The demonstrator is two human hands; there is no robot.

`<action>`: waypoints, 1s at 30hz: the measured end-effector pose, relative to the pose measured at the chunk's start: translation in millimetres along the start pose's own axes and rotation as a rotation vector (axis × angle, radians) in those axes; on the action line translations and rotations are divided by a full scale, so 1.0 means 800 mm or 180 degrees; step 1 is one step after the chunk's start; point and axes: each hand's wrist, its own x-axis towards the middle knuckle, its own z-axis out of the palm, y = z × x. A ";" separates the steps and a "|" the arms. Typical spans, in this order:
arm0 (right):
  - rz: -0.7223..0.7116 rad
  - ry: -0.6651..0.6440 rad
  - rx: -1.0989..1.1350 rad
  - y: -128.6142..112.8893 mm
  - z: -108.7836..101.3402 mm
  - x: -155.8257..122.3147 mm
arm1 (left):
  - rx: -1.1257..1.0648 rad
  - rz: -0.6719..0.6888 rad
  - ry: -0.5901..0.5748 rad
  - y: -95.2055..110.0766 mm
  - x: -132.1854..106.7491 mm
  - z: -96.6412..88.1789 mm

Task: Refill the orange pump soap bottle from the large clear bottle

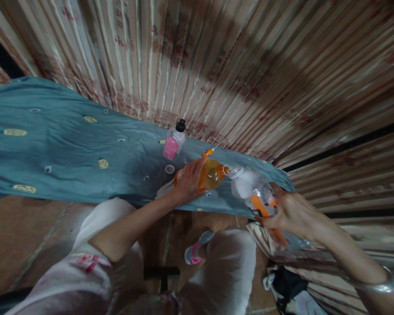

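Observation:
My left hand (pixel 190 179) is wrapped round an orange bottle (pixel 212 174) that lies tilted on the blue cloth (pixel 68 144). My right hand (pixel 290 212) grips a clear bottle with an orange label (pixel 256 192), tipped so its neck meets the orange bottle's mouth. A small clear bottle with a black cap and pink label (pixel 174 141) stands just beyond my left hand. A white cap (pixel 170 169) lies on the cloth beside it, and a thin orange-tipped tool (pixel 209 151) lies near the curtain.
A striped curtain (pixel 233 65) hangs behind the cloth-covered surface. My knees in white trousers (pixel 230 267) and a sandalled foot (pixel 195 251) are below, over a brown tiled floor (pixel 16 232). A dark bundle (pixel 289 288) lies at lower right.

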 end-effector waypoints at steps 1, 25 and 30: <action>0.0015 0.0011 0.0013 0.000 0.000 0.000 | -0.0023 -0.0007 -0.0013 0.000 0.000 0.000; 0.0036 0.0006 0.0079 -0.005 -0.005 0.002 | -0.0203 -0.0047 -0.0050 0.002 0.001 -0.003; 0.0073 0.0046 0.0050 -0.006 -0.004 0.002 | -0.0191 -0.0043 -0.0017 0.001 0.001 0.000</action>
